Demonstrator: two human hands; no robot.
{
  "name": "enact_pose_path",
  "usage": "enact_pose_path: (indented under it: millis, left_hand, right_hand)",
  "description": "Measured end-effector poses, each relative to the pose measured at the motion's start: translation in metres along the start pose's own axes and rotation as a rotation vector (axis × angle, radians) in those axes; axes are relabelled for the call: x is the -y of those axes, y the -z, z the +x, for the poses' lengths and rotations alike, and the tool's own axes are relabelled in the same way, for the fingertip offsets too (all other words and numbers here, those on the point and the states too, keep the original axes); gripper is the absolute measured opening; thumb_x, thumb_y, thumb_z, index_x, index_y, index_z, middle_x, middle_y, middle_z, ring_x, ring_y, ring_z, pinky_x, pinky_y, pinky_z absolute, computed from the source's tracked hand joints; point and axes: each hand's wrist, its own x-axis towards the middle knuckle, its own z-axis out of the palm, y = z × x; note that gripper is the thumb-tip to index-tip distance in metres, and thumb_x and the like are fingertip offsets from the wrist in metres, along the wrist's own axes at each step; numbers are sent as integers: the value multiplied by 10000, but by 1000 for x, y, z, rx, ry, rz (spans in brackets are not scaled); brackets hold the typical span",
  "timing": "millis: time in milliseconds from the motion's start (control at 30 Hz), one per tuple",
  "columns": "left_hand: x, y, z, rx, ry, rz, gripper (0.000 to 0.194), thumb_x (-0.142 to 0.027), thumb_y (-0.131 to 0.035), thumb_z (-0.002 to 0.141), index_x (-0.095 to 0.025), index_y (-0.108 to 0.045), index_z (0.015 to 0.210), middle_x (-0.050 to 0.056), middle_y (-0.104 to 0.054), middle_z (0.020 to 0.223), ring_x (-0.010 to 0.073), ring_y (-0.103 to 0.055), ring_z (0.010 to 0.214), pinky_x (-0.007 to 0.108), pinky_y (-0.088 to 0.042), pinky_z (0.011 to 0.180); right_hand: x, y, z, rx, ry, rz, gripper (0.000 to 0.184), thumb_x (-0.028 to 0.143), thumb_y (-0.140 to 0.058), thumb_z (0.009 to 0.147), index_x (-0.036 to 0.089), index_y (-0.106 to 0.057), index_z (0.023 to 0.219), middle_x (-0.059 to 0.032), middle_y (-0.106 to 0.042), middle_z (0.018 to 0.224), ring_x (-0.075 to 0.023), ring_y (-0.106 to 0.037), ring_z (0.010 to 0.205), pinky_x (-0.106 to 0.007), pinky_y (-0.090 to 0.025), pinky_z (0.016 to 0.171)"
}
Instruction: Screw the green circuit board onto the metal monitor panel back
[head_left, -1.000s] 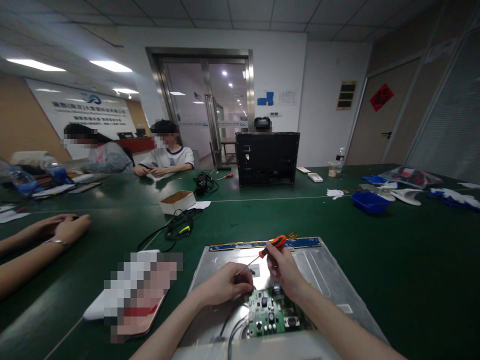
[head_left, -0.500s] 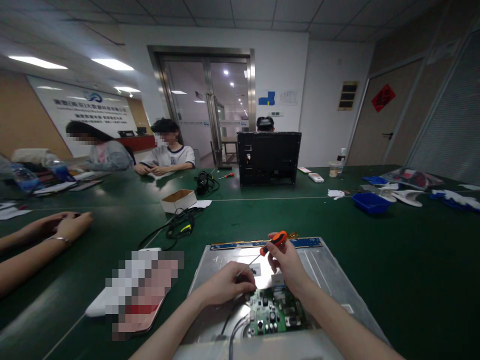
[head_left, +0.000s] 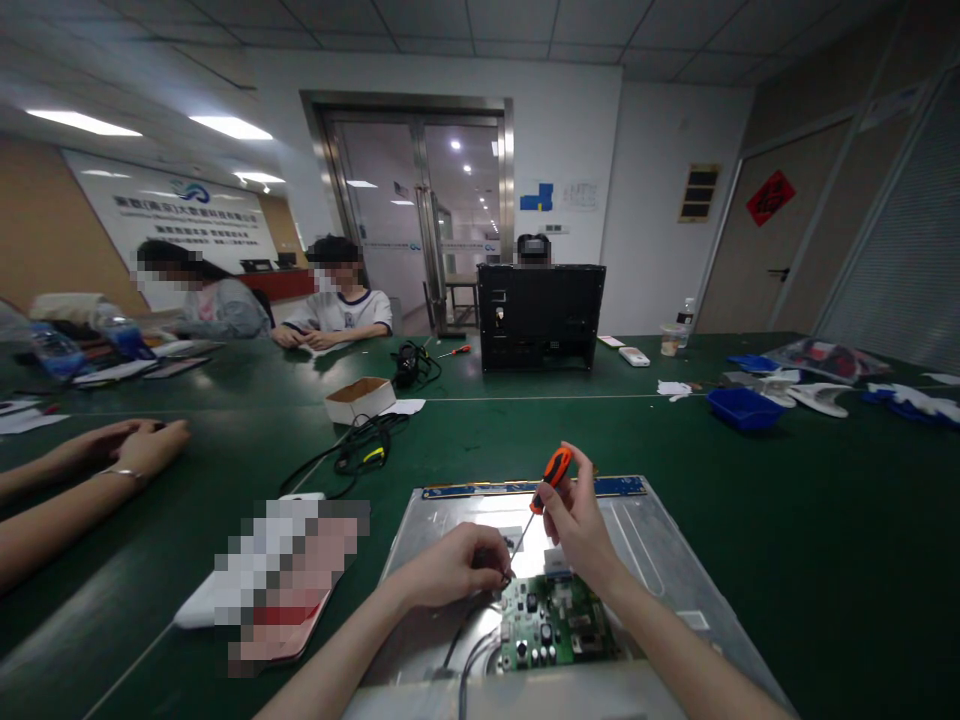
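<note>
Screwdriver [head_left: 551,482] is located in the right hand [head_left: 581,520], its orange-and-black handle uppermost. Long axis: steeply slanted, handle end up and to the right, shaft running down and left to the left hand [head_left: 461,565]. The tip ends beside the left fingertips; its exact contact point is too small to make out. Right hand: fingers bent around the handle, thumb against its lower part, palm partly unfolded. Left hand: fingers curled, thumb and forefinger nearly together; whether an item is pinched between them is hidden. Circuit board [head_left: 544,620]: on the wearer's side of both hands, between the forearms. Metal panel [head_left: 634,545]: beneath both hands. Blue strip [head_left: 480,490]: along the panel's far edge, beyond the left hand.
</note>
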Motion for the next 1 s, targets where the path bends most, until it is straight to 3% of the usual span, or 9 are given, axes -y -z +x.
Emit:
enact_pose_path:
  millis: [133, 233, 333, 533, 733, 1000]
  left_hand:
    - [2, 0, 0, -3, -27, -40, 123, -163, -616, 665, -160, -671, 775, -10, -635, 727, 141, -547, 671, 232, -413, 629]
    - [3, 0, 1, 4, -37, -53, 116, -157, -622, 658, -164, -664, 765, -21, -619, 713, 134, -534, 659, 232, -414, 637]
    - [6, -1, 2, 19, -36, -84, 108, -157, -624, 660, -165, -653, 763, -26, -614, 703, 135, -539, 653, 236, -424, 645]
    - [11, -2, 3, 30, -33, -79, 120, -136, -614, 670, -166, -657, 777, -15, -643, 756, 155, -582, 717, 251, -448, 687]
    - [7, 0, 3, 40, -55, -58, 101, -125, -615, 680, -169, -662, 758, -22, -644, 746, 148, -571, 711, 249, -447, 689]
    - [12, 1, 3, 55, -77, -87, 128, -144, -630, 688, -165, -679, 804, -19, -642, 751, 154, -576, 723, 250, -449, 697]
  right_hand:
    - [4, 0, -9, 14, 140, -163, 589, 388, -647, 878, 262, -330, 1358, 24, -628, 740, -158, -604, 549, -268, -449, 512]
    - [-1, 0, -14, 64, 232, -266, 549, 333, -630, 890, 270, -355, 1361, 3, -646, 791, -189, -656, 632, -320, -489, 610]
    - [-8, 0, -16, 99, 348, -352, 536, 297, -601, 918, 272, -346, 1390, -1, -642, 799, -182, -633, 614, -315, -479, 592]
    - [-11, 0, -14, 161, 717, -588, 573, 233, -430, 993, 224, -164, 1500, 2, -593, 760, -148, -532, 530, -254, -415, 488]
    - [-5, 0, -15, 172, 795, -675, 533, 289, -365, 1033, 212, -145, 1512, 31, -537, 669, -133, -475, 457, -222, -323, 433]
    - [-3, -3, -16, 183, 826, -718, 540, 383, -370, 1051, 214, -158, 1518, 38, -552, 634, -131, -473, 428, -223, -322, 416]
